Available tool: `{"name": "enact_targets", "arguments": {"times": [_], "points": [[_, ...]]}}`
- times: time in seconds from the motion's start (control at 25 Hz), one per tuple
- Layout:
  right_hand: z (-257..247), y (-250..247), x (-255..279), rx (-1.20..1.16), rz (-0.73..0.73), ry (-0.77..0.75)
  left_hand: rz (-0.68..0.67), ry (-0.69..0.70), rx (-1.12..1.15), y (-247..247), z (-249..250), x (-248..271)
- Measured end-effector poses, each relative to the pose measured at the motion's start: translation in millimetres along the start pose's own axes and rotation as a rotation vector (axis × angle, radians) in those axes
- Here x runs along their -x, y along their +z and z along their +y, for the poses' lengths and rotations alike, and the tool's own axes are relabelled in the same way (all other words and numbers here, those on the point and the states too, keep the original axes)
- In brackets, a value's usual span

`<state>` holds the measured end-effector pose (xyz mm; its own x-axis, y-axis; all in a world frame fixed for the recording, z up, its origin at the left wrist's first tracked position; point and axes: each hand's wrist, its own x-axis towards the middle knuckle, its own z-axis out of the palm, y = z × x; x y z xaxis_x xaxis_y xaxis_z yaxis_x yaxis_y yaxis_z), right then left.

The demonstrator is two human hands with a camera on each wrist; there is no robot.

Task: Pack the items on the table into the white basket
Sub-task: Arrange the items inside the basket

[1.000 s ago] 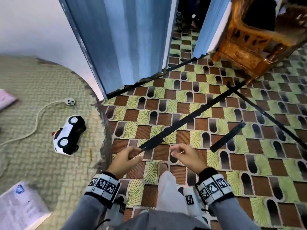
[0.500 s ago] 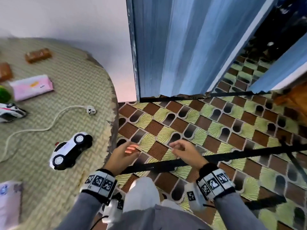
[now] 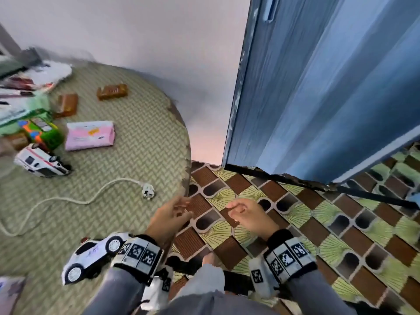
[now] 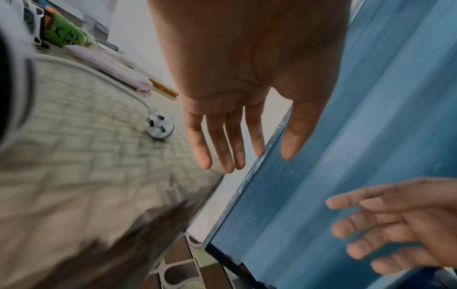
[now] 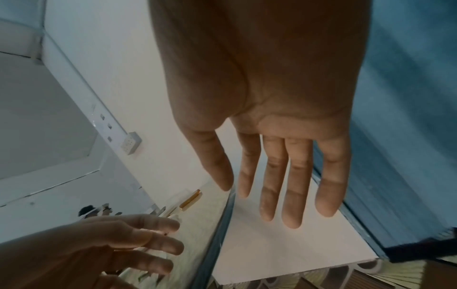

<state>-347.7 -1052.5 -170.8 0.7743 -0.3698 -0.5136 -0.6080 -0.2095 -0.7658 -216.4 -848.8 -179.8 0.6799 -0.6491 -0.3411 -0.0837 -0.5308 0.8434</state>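
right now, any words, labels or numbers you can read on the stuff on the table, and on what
No text can be read in any view.
Pink packet: print too blurred to read.
Two brown packets: lettering blurred.
White toy car: faint marks on its door, unreadable.
Toy ambulance: markings too blurred.
Wrist bands: black-and-white square code markers only, no words.

The person wears grey long sleeves (image 3: 118, 294) and light grey trousers (image 3: 200, 283). On each wrist there is a black band (image 3: 278, 236) with a white block (image 3: 138, 251) on it. The blocks carry square black-and-white code markings. Both the left hand (image 3: 168, 218) and the right hand (image 3: 250, 214) are bare.
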Motion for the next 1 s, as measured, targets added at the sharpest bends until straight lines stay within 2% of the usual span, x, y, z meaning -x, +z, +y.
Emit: {"name": "enact_targets", "arguments": {"times": [0.16, 0.44, 0.72, 1.0], "points": [[-36.9, -12.0, -59.5, 0.098, -0.091, -0.074, 0.100, 0.018, -0.038, -24.5, 14.2, -39.1], [-105.1, -15.3, -145.1, 0.164, -0.245, -0.196, 0.314, -0.060, 0.036, -64.2, 19.9, -85.9], [-164.8, -32.0, -253.8, 0.344, -0.446, -0.354, 0.611, -0.235, 0.155, -90.5, 27.8, -130.1], [-209.5, -37.9, -307.8, 0.390, -0.627, -0.408, 0.792, -0.345, 0.222, -88.7, 48.3, -163.2]]}}
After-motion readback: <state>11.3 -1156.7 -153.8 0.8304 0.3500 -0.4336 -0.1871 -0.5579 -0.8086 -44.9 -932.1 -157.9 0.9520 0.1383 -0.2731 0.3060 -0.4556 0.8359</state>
